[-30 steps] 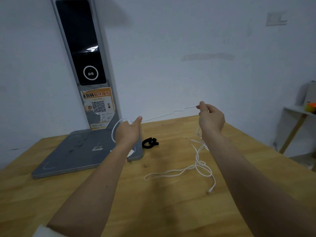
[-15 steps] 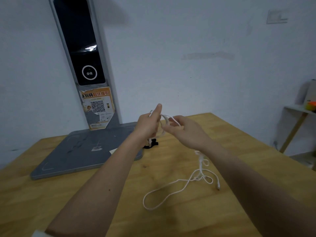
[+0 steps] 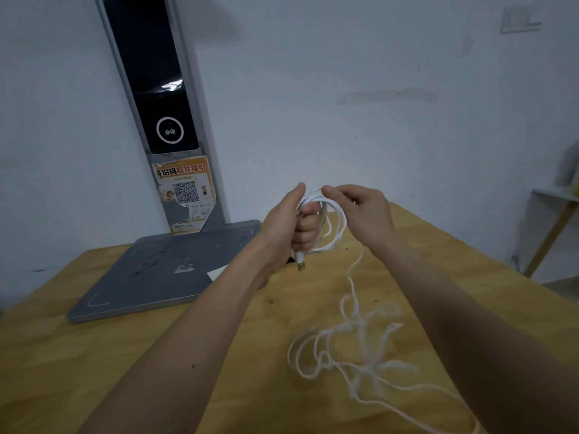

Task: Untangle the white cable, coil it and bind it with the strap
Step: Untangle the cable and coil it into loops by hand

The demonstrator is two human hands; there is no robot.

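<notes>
My left hand [image 3: 293,225] is raised over the wooden table [image 3: 125,355] and grips a few loops of the white cable [image 3: 336,233]. The cable's USB plug [image 3: 301,263] hangs below that fist. My right hand [image 3: 363,214] pinches the cable at the top of the loops, right beside my left thumb. From the loops the cable drops to the table and lies there in a loose, blurred tangle [image 3: 360,349] near my right forearm. The black strap [image 3: 290,260] is almost wholly hidden behind my left wrist; only a dark sliver shows.
A grey device with a flat base [image 3: 163,277] and a tall black-screened post [image 3: 150,73] stands at the table's back left against the white wall. A small shelf [image 3: 557,195] is at the far right beyond the table's edge.
My hands came together from wide apart. The right hand brought more cable onto the loops held by the left. The loose cable on the table has been dragged and is still moving.
</notes>
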